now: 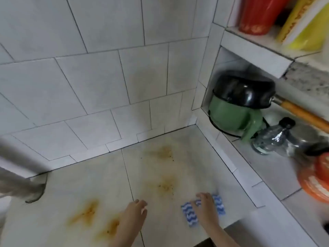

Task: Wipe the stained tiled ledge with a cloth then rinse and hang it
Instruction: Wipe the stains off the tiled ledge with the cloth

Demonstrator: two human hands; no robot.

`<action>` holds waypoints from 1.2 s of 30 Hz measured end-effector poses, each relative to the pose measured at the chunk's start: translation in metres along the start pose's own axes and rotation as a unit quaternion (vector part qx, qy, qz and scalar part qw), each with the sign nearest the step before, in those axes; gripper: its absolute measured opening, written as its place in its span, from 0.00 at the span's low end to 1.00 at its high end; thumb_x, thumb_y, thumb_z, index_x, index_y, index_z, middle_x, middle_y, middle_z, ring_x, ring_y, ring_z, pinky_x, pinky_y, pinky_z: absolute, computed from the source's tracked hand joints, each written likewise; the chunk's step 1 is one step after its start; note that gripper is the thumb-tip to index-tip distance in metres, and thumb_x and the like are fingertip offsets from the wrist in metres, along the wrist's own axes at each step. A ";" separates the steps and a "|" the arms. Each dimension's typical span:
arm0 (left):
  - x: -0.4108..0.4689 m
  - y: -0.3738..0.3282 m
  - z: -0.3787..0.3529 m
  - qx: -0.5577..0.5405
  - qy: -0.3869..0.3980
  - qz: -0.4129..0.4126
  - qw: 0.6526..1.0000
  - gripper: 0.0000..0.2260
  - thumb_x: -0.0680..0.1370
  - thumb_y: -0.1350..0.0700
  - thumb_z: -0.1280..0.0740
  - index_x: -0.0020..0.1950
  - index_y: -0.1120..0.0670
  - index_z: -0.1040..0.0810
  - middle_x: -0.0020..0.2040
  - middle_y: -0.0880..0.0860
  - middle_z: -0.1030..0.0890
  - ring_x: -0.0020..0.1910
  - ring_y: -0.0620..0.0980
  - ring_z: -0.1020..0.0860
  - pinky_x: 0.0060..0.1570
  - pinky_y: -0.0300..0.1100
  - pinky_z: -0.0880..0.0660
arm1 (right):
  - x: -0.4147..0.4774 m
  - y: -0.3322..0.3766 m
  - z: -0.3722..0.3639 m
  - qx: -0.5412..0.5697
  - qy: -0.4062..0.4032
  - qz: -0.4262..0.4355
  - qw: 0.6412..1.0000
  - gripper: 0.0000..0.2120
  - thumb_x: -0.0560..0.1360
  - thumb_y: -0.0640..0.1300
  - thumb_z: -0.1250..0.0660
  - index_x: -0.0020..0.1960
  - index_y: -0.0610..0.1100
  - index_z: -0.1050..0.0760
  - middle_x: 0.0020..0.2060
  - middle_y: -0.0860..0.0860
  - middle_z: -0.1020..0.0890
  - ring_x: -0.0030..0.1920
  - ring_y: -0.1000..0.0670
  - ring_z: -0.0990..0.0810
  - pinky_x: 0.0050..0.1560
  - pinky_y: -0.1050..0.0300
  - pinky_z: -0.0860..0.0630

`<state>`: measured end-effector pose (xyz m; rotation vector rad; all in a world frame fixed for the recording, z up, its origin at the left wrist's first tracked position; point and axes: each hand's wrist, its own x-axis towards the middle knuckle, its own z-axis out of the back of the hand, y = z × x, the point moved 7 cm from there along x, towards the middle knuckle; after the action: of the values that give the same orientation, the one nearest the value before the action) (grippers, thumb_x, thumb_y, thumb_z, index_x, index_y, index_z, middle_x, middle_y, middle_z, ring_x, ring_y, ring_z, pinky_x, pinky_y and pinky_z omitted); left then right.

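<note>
- Tiled ledge (89,184), pale, set in a corner between two white tiled walls and soiled with orange-brown stains.
- Stains, count four: one far patch (162,152) near the back wall, one middle patch (167,186), and two near-left patches (83,213) and (110,227).
- Cloth (187,213), count one: blue and white wave pattern, lying flat at the near right of the ledge, just short of the middle patch.
- Right grip (204,205): a bare hand laid on top of the cloth, fingers spread forward and pressing down rather than closed round it.
- Left grip (133,213): a bare hand, relaxed and holding nothing, beside the nearest stain. Whether it touches the tile cannot be told.
- Step in hand, as judged: starting the wipe.
- Advice:
  - Keep the palm flat so the whole cloth bears on the tile.
  - Push forward through the middle patch to the far one, then come back across for the left pair.
  - Overlap the strokes and turn to a clean side once it is soiled, since the specks may smear.
- Side shelf, right, one of each: green jug (229,113), black pan (243,91) upturned over it, clear bottle (277,138), orange item (318,177) too blurred to name.
- Upper shelf: one red container (258,15), one yellow box (306,24).
</note>
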<state>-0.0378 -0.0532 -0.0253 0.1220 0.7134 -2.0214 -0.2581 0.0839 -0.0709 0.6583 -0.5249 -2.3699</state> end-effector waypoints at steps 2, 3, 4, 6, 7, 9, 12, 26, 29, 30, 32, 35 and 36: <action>0.007 -0.009 -0.010 -0.001 0.007 0.000 1.000 0.13 0.78 0.52 0.41 0.63 0.49 0.29 0.60 0.47 0.28 0.60 0.45 0.29 0.58 0.37 0.31 | -0.006 -0.015 0.001 0.015 -0.021 -0.048 0.999 0.23 0.76 0.53 0.36 0.66 0.43 0.32 0.63 0.47 0.29 0.66 0.47 0.32 0.63 0.57 0.34; 0.008 -0.014 -0.014 0.004 0.001 -0.002 1.000 0.14 0.78 0.52 0.40 0.64 0.49 0.31 0.62 0.47 0.29 0.62 0.46 0.30 0.59 0.37 0.32 | -0.009 -0.020 0.001 0.017 -0.024 -0.073 0.997 0.28 0.76 0.56 0.36 0.70 0.42 0.36 0.67 0.46 0.31 0.69 0.46 0.35 0.66 0.55 0.35; 0.008 -0.017 -0.019 0.005 -0.013 -0.003 1.000 0.16 0.78 0.52 0.40 0.66 0.49 0.32 0.63 0.47 0.30 0.63 0.46 0.31 0.60 0.38 0.32 | -0.013 -0.027 -0.001 0.015 -0.020 -0.096 0.995 0.34 0.76 0.58 0.38 0.73 0.40 0.41 0.71 0.44 0.37 0.72 0.45 0.39 0.69 0.54 0.38; 0.005 -0.019 -0.025 0.008 -0.029 -0.005 1.000 0.18 0.78 0.52 0.40 0.68 0.50 0.35 0.65 0.47 0.32 0.65 0.47 0.33 0.60 0.38 0.32 | -0.017 -0.033 -0.009 0.026 -0.015 -0.108 0.994 0.41 0.76 0.62 0.41 0.76 0.40 0.52 0.76 0.45 0.49 0.76 0.47 0.50 0.74 0.53 0.46; 0.003 -0.017 -0.028 0.011 -0.037 -0.005 0.999 0.19 0.78 0.52 0.39 0.68 0.51 0.35 0.66 0.48 0.33 0.65 0.47 0.33 0.60 0.38 0.32 | -0.017 -0.036 -0.013 0.029 -0.013 -0.110 0.993 0.41 0.76 0.63 0.43 0.77 0.40 0.57 0.77 0.45 0.53 0.76 0.48 0.54 0.75 0.53 0.51; 0.001 -0.012 -0.037 0.020 -0.044 -0.006 0.999 0.21 0.78 0.51 0.38 0.70 0.52 0.37 0.67 0.48 0.33 0.66 0.48 0.34 0.61 0.38 0.32 | -0.017 -0.038 -0.022 0.029 -0.013 -0.116 0.993 0.40 0.78 0.62 0.47 0.76 0.40 0.62 0.77 0.46 0.59 0.76 0.49 0.59 0.75 0.55 0.58; -0.003 -0.008 -0.056 0.031 -0.031 -0.006 0.999 0.24 0.76 0.53 0.35 0.70 0.55 0.38 0.68 0.51 0.35 0.68 0.50 0.35 0.63 0.40 0.34 | -0.013 -0.038 -0.033 0.026 -0.028 -0.138 0.990 0.37 0.80 0.59 0.52 0.74 0.41 0.68 0.76 0.46 0.63 0.75 0.50 0.64 0.74 0.56 0.65; -0.012 0.003 -0.100 0.044 -0.044 0.002 0.998 0.27 0.69 0.58 0.27 0.65 0.63 0.31 0.66 0.61 0.32 0.65 0.62 0.33 0.50 0.52 0.24 | 0.021 -0.114 0.012 -0.110 -0.039 -0.087 0.989 0.44 0.74 0.68 0.54 0.74 0.43 0.70 0.75 0.49 0.67 0.73 0.53 0.70 0.73 0.57 0.68; -0.010 0.002 -0.105 0.069 -0.051 -0.016 0.996 0.25 0.65 0.62 0.24 0.59 0.65 0.27 0.59 0.64 0.27 0.57 0.66 0.26 0.37 0.53 0.21 | 0.034 -0.141 0.034 -0.119 -0.004 -0.057 0.991 0.43 0.76 0.65 0.48 0.74 0.45 0.70 0.75 0.51 0.66 0.73 0.55 0.68 0.73 0.58 0.67; -0.010 0.001 -0.105 0.072 -0.061 -0.019 0.995 0.24 0.65 0.64 0.25 0.58 0.66 0.26 0.58 0.65 0.27 0.56 0.66 0.26 0.34 0.53 0.21 | 0.038 -0.144 0.038 -0.123 0.011 -0.046 0.991 0.43 0.76 0.64 0.48 0.74 0.45 0.71 0.75 0.52 0.67 0.73 0.55 0.69 0.73 0.58 0.67; -0.010 -0.001 -0.102 0.065 -0.089 -0.021 0.994 0.21 0.66 0.67 0.27 0.57 0.65 0.26 0.58 0.64 0.27 0.57 0.63 0.28 0.32 0.53 0.21 | 0.046 -0.148 0.039 -0.138 0.039 -0.028 0.989 0.43 0.76 0.64 0.48 0.71 0.45 0.74 0.74 0.52 0.69 0.72 0.56 0.71 0.73 0.57 0.68; -0.010 -0.001 -0.099 0.060 -0.100 -0.012 0.993 0.18 0.69 0.68 0.31 0.58 0.63 0.26 0.60 0.63 0.27 0.59 0.62 0.31 0.38 0.54 0.21 | 0.061 -0.141 0.036 -0.158 0.063 0.003 0.985 0.43 0.76 0.65 0.48 0.70 0.46 0.76 0.73 0.51 0.70 0.71 0.56 0.73 0.74 0.55 0.67; -0.009 0.001 -0.099 0.062 -0.097 -0.005 0.993 0.17 0.69 0.68 0.31 0.58 0.63 0.26 0.60 0.63 0.27 0.59 0.63 0.29 0.39 0.54 0.22 | 0.068 -0.135 0.035 -0.164 0.069 0.018 0.984 0.44 0.76 0.65 0.47 0.71 0.45 0.76 0.73 0.51 0.70 0.71 0.55 0.73 0.74 0.54 0.67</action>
<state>-0.0515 0.0059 -0.1039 -0.0051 0.4678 -2.0536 -0.3853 0.1452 -0.1337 0.6477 -0.0804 -2.2839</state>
